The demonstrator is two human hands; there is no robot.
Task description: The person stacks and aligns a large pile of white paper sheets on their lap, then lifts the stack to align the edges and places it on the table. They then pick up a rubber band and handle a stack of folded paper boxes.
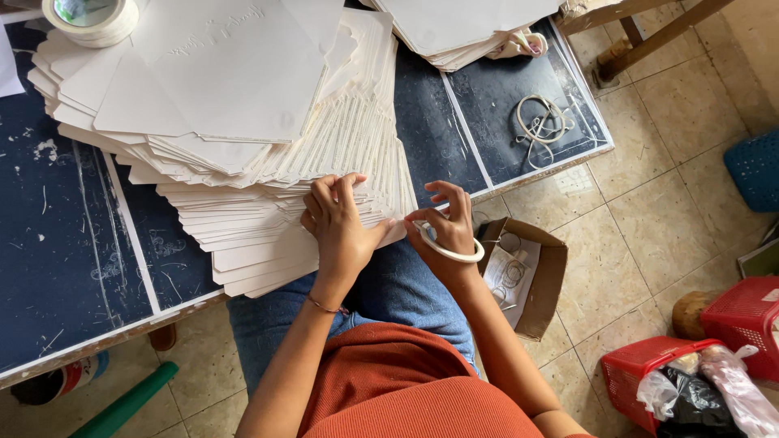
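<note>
A big fanned stack of white card sheets (243,122) lies on the dark blue table (65,259). My left hand (341,223) presses on the stack's near corner, fingers curled over the sheet edges. My right hand (446,223) is beside that corner and holds a roll of white tape (450,250) around its fingers, the thumb and forefinger pinched at the tape's end by the sheets. My legs in blue jeans are under the table edge.
Another tape roll (89,18) sits at the table's far left. A second sheet pile (462,28) and a coil of white cord (540,122) lie at the right. On the tiled floor are a brown cardboard box (540,284), red baskets (649,373) and a wooden frame (649,32).
</note>
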